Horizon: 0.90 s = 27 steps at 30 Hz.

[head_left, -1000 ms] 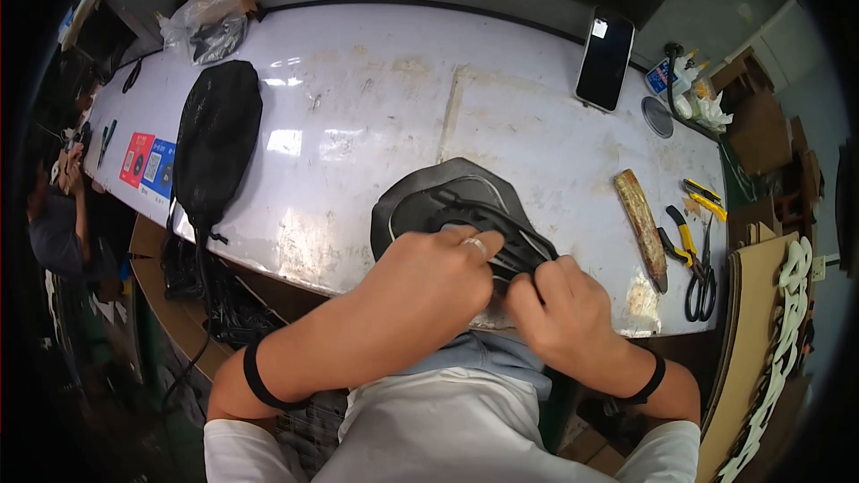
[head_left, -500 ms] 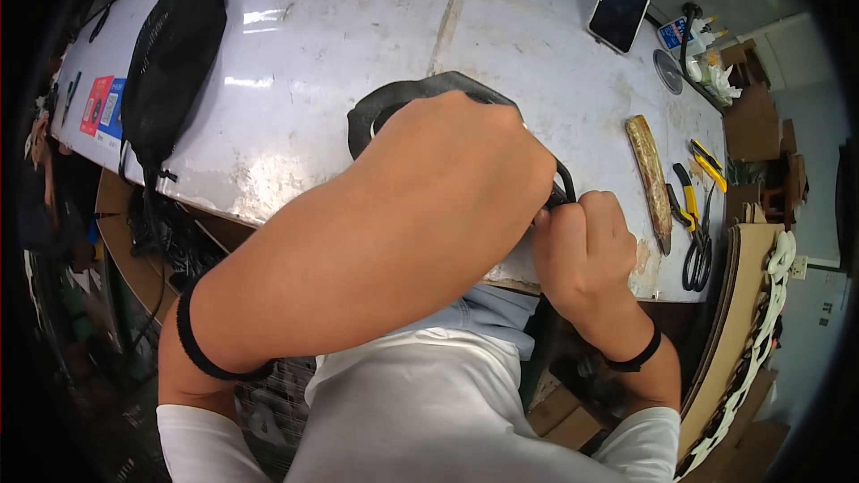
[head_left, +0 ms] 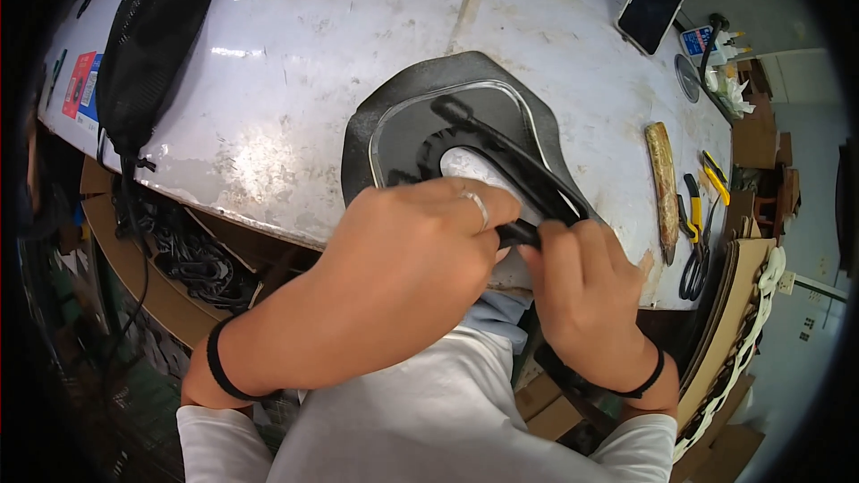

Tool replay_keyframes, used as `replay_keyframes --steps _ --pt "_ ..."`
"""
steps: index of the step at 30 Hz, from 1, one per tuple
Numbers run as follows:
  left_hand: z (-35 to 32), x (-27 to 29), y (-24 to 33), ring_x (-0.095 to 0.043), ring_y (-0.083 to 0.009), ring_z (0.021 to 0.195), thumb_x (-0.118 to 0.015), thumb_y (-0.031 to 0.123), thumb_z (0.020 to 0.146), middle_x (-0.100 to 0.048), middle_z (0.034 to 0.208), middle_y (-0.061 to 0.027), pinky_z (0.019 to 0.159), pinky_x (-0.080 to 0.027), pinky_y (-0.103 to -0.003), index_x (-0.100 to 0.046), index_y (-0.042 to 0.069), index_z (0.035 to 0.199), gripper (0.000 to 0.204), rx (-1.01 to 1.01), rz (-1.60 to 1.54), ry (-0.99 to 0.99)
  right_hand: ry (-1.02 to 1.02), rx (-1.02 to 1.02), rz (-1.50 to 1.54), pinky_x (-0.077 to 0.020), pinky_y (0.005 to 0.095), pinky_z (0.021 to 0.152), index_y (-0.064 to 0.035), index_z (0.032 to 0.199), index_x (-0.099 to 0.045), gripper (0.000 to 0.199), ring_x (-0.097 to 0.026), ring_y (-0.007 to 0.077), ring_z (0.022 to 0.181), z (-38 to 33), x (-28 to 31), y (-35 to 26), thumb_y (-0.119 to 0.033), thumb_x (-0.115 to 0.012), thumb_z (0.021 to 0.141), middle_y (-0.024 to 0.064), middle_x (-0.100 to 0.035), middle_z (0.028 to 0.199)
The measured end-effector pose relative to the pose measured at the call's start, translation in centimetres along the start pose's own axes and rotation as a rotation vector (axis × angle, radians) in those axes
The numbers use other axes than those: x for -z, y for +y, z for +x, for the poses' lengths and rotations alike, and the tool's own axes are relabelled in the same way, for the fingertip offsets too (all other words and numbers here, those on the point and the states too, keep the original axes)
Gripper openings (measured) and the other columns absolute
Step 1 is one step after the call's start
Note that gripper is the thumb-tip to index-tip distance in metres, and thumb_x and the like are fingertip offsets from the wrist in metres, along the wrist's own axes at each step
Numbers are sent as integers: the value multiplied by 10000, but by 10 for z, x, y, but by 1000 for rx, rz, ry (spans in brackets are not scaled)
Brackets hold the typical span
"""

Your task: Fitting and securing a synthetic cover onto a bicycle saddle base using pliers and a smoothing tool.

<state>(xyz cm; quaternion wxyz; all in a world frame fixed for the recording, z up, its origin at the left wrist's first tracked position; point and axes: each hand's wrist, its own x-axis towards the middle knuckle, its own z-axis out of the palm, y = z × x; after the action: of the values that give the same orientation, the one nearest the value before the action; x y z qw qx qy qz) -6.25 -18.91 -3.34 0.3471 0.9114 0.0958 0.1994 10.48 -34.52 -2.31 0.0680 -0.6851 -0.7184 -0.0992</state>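
Observation:
On the table edge in front of me lies a flat black panel (head_left: 359,148) with a rounded outline. A pale line curves around inside its rim, and a white opening shows near its middle. Across it runs a black tube-like strap (head_left: 514,161), bending back toward my hands. My left hand (head_left: 412,246), with a ring on one finger, is closed at the strap's near end, its fingertips partly hidden. Close against it, my right hand (head_left: 582,282) pinches the same strap. What lies between the two sets of fingertips is mostly covered.
A black mesh pouch (head_left: 161,45) lies at the far left, beside red and blue cards (head_left: 82,85). To the right are a worn wooden stick (head_left: 662,188), yellow-and-black pliers (head_left: 694,210) and black scissors (head_left: 693,273). A phone (head_left: 653,9) leans at the back. Cardboard (head_left: 729,304) stands at the right.
My left hand has drawn back toward me and to the left, uncovering the panel and strap. My right hand stays closed near the strap's end. The whole view has shifted slightly.

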Motion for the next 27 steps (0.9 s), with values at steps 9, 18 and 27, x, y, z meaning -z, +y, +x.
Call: replay_keyframes --steps 9,18,27 --pt "-8 -6 -8 -797 -309 1009 -867 -8 725 -760 1095 -110 789 -670 -371 -725 -45 874 209 -52 -60 100 -440 -55 63 -515 430 531 -40 912 -529 270 -631 311 689 26 29 -6 -93 -793 889 116 -517 819" --pt "-13 -5 -22 -777 -411 1121 -835 25 829 -749 1223 -215 860 -696 -446 -757 5 942 139 -332 49 160 -432 -28 194 -533 453 562 -37 948 -560 271 -676 340 698 37 34 9 -107 -812 880 119 -581 814" --pt "-4 7 -24 -743 -409 1196 -750 69 923 -721 1321 -226 840 -715 -427 -793 11 1093 185 -510 447 -12 -381 -5 363 -527 465 550 -40 927 -578 257 -653 378 645 42 31 31 -117 -819 880 127 -610 773"
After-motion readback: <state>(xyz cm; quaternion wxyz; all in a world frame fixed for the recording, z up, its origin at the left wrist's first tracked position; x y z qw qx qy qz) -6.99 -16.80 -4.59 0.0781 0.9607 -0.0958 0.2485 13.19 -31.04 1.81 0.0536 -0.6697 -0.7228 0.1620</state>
